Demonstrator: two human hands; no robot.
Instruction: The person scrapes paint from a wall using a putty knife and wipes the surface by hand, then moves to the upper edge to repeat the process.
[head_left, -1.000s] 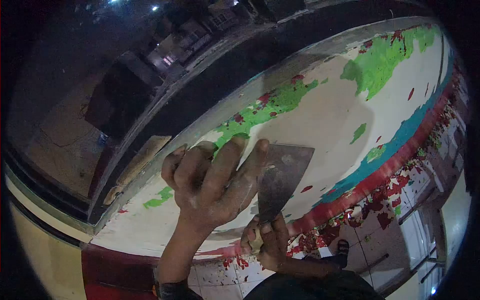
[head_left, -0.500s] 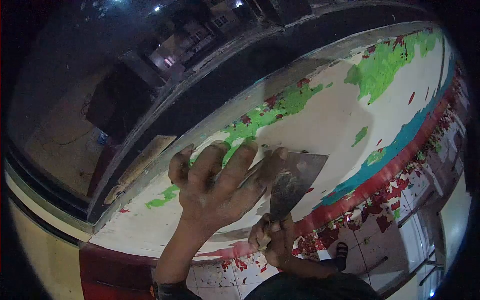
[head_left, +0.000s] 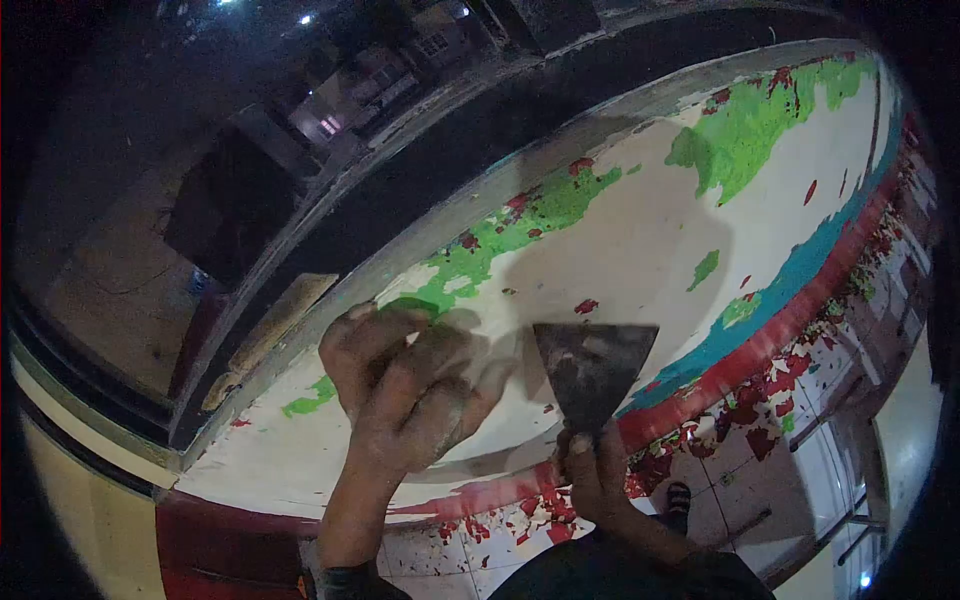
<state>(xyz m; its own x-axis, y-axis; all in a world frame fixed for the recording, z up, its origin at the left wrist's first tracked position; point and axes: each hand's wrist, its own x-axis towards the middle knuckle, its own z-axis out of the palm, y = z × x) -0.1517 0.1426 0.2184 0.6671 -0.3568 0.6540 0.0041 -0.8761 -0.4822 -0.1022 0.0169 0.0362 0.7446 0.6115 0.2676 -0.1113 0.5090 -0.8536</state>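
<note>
My right hand [head_left: 598, 482] grips the handle of a putty knife [head_left: 596, 368], whose broad, smeared metal blade points up against the painted wall. The fingers cover most of the handle. To the left of the blade, my left hand [head_left: 410, 395] is in front of the wall with loosely bent, parted fingers and nothing visible in them; it is slightly blurred. The wall [head_left: 640, 240] shows bare white and beige areas with ragged patches of green paint [head_left: 755, 130]. Small dark red paint remnants [head_left: 587, 306] dot it near the blade.
A teal band [head_left: 775, 297] and a red band [head_left: 760, 358] run along the wall's lower edge. Paint flakes [head_left: 765, 445] litter the tiled floor [head_left: 715, 490]. A dark window [head_left: 130, 180] with a ledge [head_left: 440, 190] borders the wall; a wooden strip [head_left: 275, 330] lies there. A sandalled foot [head_left: 679, 500] is at lower right.
My left hand has come off the blade and moved left, its fingers curling. The putty knife has turned more upright, and my right hand has shifted right with it.
</note>
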